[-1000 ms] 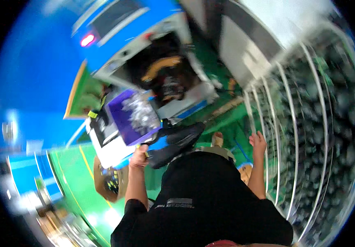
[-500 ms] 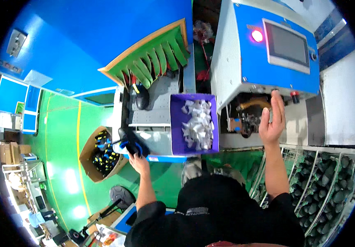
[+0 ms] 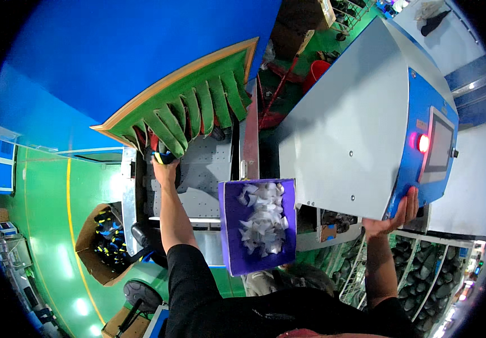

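Observation:
Ahead and to the left, my left hand (image 3: pixel 165 170) is closed on a black shoe (image 3: pixel 166 158) with yellow and blue trim, at the hanging green flaps (image 3: pixel 198 110). Its fingers and part of the shoe are hidden from above. The shoe is over the grey perforated bed (image 3: pixel 203 194). My right hand (image 3: pixel 396 217) is open, fingers extended against the lower edge of the blue-fronted control box (image 3: pixel 344 141). Below my left forearm, another dark shoe (image 3: pixel 148 239) with a blue edge lies at the bed's near end, partly covered by the arm.
A purple box (image 3: pixel 229 225) of white crumpled pieces stands beside the bed. On the left, a cardboard box (image 3: pixel 88 239) holds black, blue and yellow items. A wire rack (image 3: pixel 418 270) of dark shoe-shaped forms stands at right. The control box has a lit red lamp (image 3: pixel 422 142).
My left hand has left the near shoe and reached forward to the shoe by the flaps. My right hand has shifted to the control box's lower edge. The whole view has turned.

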{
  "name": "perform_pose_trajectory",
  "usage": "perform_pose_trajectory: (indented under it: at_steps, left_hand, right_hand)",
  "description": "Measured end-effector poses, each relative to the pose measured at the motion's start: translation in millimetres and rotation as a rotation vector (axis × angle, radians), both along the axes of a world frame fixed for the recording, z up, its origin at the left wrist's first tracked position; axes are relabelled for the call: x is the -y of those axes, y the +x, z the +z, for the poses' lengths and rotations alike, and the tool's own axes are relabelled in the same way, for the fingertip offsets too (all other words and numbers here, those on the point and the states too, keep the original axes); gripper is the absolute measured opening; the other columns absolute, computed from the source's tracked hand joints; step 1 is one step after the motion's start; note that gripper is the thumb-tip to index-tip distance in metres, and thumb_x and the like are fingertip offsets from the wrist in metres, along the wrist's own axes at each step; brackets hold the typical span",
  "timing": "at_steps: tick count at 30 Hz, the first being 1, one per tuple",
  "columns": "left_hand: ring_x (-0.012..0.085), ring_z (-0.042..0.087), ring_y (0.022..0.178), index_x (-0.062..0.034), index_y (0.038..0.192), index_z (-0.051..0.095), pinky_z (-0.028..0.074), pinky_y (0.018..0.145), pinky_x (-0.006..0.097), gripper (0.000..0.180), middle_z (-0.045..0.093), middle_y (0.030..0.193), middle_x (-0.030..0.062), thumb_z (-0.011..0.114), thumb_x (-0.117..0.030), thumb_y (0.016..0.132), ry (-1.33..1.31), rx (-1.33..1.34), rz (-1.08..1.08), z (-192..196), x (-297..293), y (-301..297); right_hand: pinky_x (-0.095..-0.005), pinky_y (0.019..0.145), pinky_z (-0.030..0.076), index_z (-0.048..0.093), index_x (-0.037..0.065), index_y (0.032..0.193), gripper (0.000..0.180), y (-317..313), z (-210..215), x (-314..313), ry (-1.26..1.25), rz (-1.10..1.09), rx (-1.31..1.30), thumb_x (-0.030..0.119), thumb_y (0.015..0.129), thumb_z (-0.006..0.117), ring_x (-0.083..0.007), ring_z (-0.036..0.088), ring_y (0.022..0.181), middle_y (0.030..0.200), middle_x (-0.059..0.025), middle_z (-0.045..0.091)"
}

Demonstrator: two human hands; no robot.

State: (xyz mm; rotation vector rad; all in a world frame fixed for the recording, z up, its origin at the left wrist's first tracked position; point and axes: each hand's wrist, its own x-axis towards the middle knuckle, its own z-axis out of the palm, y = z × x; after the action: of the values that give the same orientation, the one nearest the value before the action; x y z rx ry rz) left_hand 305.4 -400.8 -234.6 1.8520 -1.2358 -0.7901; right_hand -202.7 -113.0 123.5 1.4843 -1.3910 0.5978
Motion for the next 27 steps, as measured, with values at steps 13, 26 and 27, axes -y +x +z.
perform_pose_trajectory:
  at_steps: [13, 26, 27]
  left_hand:
    - [0.0346, 0.066, 0.112, -0.0012, 0.139, 0.055, 0.053, 0.100, 0.047, 0.075, 0.067, 0.125, 0.0157, 0.071, -0.047, 0.083, 0.092, -1.446, -0.011, 177.8, -246.1, -76.6]
    - [0.0194, 0.065, 0.111, 0.0030, 0.134, 0.059, 0.053, 0.096, 0.035, 0.072, 0.070, 0.122, 0.0111, 0.093, -0.016, 0.074, 0.269, -0.521, -0.982, 347.2, -395.2, -199.5]
    - [0.0180, 0.067, 0.104, 0.0030, 0.128, 0.064, 0.054, 0.092, 0.034, 0.061, 0.073, 0.115, 0.0097, 0.091, -0.015, 0.077, 0.334, -0.487, -0.981, 312.4, -402.2, -198.7]
  right_hand:
    - [-0.0595, 0.122, 0.015, 0.042, -0.004, 0.148, 0.060, 24.7, 19.4, -30.6, 0.260, 0.009, 0.309, 0.039, 0.106, 0.044, -0.0427, 0.035, 0.148, 0.157, -0.0276, 0.040]
    - [-0.0401, 0.097, 0.055, 0.047, 0.006, 0.146, 0.073, 33.9, 5.4, -129.8, 1.619, 0.914, 2.481, 0.017, 0.082, 0.082, -0.0226, 0.065, 0.115, 0.127, -0.0145, 0.065]
    - [-0.0401, 0.098, 0.055, 0.050, 0.006, 0.143, 0.068, 21.2, -2.1, -144.4, 1.634, 0.836, 2.710, 0.019, 0.084, 0.081, -0.0235, 0.066, 0.115, 0.127, -0.0157, 0.065]
